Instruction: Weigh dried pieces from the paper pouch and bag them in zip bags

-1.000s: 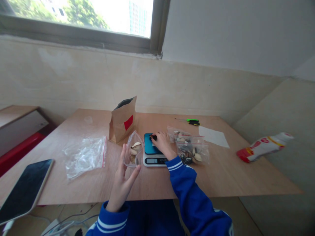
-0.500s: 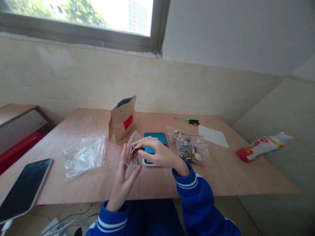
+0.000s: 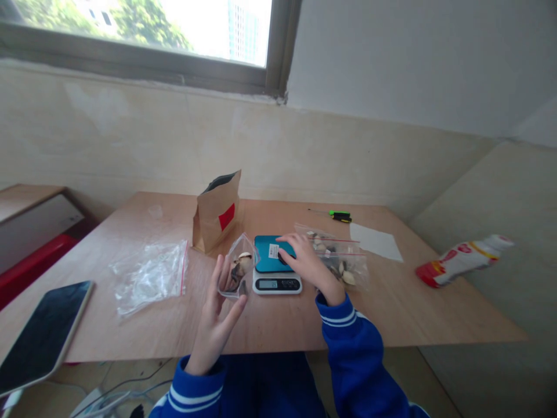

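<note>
Working outward from the kitchen scale (image 3: 277, 270), my landmark here, I am going left to right. Far to its left, a tablet (image 3: 41, 337) is hanging over the table edge (image 3: 278, 345), and a crumpled empty zip bag (image 3: 150, 274) is lying flat between that and the scale. Behind and to the left of the scale a brown paper pouch (image 3: 216, 212) is standing open.

Just left of the scale, my left hand (image 3: 216, 316) is holding a small clear zip bag (image 3: 238, 268) upright, fingers spread behind it and thumb pressing the front, mouth gaping toward the scale. Shell-like pale and dark pieces are sitting inside. I am judging that the bag should stay tilted with its mouth up so that nothing slides out, and close to the platform so each piece crosses little open table.

My right hand (image 3: 304, 261) is resting over the right side of the scale's blue platform, fingertips (image 3: 285, 251) curled down on a small dark piece (image 3: 282, 257); whether they are already pinching it I cannot tell. I am thinking a light touch matters, since leaning on the platform would upset the reading on the display (image 3: 268, 284).

Right of the scale, touching my wrist, filled zip bags (image 3: 343, 264) are lying. Beyond them a white paper sheet (image 3: 376, 241) and a green-handled tool (image 3: 340, 215) are sitting, and farthest right a red-and-white packet (image 3: 463, 260).
</note>
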A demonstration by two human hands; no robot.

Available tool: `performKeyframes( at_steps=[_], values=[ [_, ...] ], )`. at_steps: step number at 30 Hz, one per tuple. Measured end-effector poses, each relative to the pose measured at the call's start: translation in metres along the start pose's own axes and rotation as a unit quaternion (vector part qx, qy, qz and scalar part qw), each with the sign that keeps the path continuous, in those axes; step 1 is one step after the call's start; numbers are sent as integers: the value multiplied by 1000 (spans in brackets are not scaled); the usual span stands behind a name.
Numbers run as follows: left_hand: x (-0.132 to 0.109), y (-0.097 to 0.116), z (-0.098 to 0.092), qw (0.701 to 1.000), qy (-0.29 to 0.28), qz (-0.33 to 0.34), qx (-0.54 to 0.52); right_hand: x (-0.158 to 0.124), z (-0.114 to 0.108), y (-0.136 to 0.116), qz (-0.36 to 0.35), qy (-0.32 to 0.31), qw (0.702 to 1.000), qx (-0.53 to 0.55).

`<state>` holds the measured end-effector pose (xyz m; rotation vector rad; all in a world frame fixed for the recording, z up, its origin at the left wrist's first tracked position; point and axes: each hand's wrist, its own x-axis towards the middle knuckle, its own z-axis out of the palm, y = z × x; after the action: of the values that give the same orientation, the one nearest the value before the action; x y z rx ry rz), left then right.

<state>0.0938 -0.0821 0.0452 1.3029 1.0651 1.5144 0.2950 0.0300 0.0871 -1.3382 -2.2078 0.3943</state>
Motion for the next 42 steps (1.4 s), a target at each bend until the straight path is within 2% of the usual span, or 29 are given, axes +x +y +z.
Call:
performKeyframes(
  at_steps=[4,7,10,12,14,16,18,20,25,29,37,42],
  values=[
    [0,1,1,1000,-3,6,-29,-8,21,29,91,-47,987,-126],
    [-1,2,0,999,-7,3,-38,-10,30,36,105,-44,982,-150],
    [-2,3,-1,999,-7,2,-35,-8,29,36,101,-14,986,-131],
    [-2,3,-1,1000,-6,1,-31,-5,24,32,83,23,994,-74],
    [-2,3,-1,1000,-10,-2,-28,-2,16,23,60,71,995,27],
    [-2,3,-1,999,-24,-9,-24,1,8,9,35,116,985,124],
    [-3,3,0,999,-44,-15,-19,2,-1,-9,2,144,974,173],
    [-3,3,0,998,-63,-18,-15,3,-8,-26,-50,142,971,186],
    [-4,7,0,996,-91,-14,-23,2,-16,-50,-155,74,970,171],
    [-5,10,-2,995,-97,-12,-31,2,-14,-51,-155,75,972,162],
    [-5,9,-4,993,-110,0,-42,-8,-16,-46,-114,77,965,224],
    [-6,12,-3,993,-107,4,-50,-10,-17,-46,-91,116,971,188]
  ],
)
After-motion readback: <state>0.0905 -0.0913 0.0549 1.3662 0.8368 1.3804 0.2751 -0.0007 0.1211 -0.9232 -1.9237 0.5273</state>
